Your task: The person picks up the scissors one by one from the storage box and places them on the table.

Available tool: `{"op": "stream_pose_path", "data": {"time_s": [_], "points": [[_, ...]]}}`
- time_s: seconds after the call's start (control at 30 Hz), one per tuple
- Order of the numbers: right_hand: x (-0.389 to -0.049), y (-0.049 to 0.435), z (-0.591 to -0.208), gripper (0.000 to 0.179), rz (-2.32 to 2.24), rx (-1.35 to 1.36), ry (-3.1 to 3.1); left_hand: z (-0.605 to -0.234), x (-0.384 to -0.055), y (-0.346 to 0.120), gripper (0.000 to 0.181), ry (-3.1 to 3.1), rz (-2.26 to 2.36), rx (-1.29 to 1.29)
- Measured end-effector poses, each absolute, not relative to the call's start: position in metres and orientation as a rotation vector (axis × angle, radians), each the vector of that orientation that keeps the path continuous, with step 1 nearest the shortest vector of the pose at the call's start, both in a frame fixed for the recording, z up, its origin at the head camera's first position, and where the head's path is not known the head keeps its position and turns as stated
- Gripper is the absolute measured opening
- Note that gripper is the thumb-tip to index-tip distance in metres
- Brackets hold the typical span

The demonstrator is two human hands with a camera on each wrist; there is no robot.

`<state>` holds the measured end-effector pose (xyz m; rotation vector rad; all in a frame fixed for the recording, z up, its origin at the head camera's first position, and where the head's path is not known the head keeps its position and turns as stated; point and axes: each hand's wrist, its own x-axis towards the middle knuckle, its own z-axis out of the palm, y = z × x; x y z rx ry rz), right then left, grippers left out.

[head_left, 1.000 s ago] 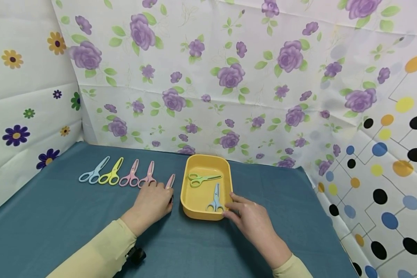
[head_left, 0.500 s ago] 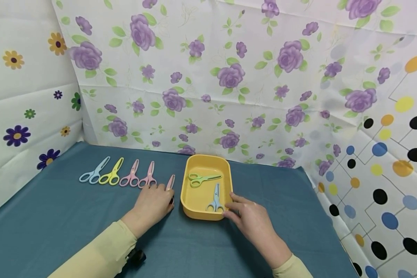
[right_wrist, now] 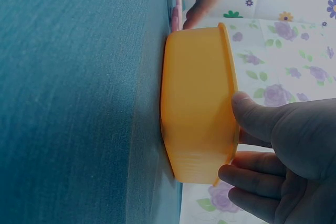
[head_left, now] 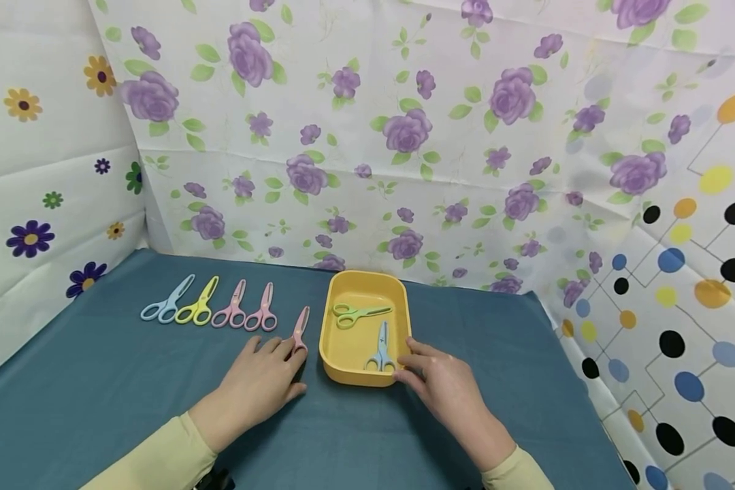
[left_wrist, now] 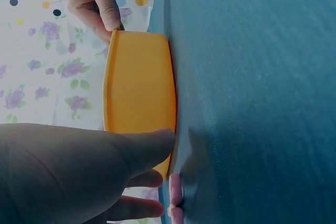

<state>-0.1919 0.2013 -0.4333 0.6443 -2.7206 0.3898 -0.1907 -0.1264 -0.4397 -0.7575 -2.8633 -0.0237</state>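
Note:
In the head view my left hand [head_left: 254, 381] hovers low with fingers spread, its fingertips at the handles of pink scissors [head_left: 302, 327] lying left of a yellow tray [head_left: 349, 376]. The left wrist view shows those pink handles [left_wrist: 176, 190] on the cloth, just beyond the extended fingers. My right hand [head_left: 444, 384] grips the tray's near right corner; in the right wrist view its thumb [right_wrist: 252, 111] presses the rim while the fingers lie along the adjoining side. Inside the tray are green scissors [head_left: 367, 313] and light blue scissors [head_left: 382, 348], blades pointing different ways.
Left of the pink scissors runs a row: light blue scissors [head_left: 169, 299], yellow scissors [head_left: 203, 299] and two more pink scissors [head_left: 235, 299]. A blue-green cloth [head_left: 128, 395] covers the table. Floral sheeting [head_left: 355, 170] hangs behind, with a dotted sheet [head_left: 661, 327] on the right.
My left hand has drawn back toward me and its fingers have spread away from the nearest pink scissors, which now show more fully. The right hand stays at the tray corner.

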Motion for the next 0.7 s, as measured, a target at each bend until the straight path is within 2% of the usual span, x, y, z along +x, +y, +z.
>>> {"op": "stream_pose_path", "data": {"time_s": [0.17,0.7], "points": [[-0.192,0.201,-0.433,0.032,0.393,0.644,-2.723,-0.440,-0.189,-0.126,0.065,-2.928,0.018,-0.752],[-0.191,0.201,-0.433,0.032,0.391,0.648,-2.723,-0.448,-0.200,-0.123,0.069,-2.986,-0.047,-0.738]]}}
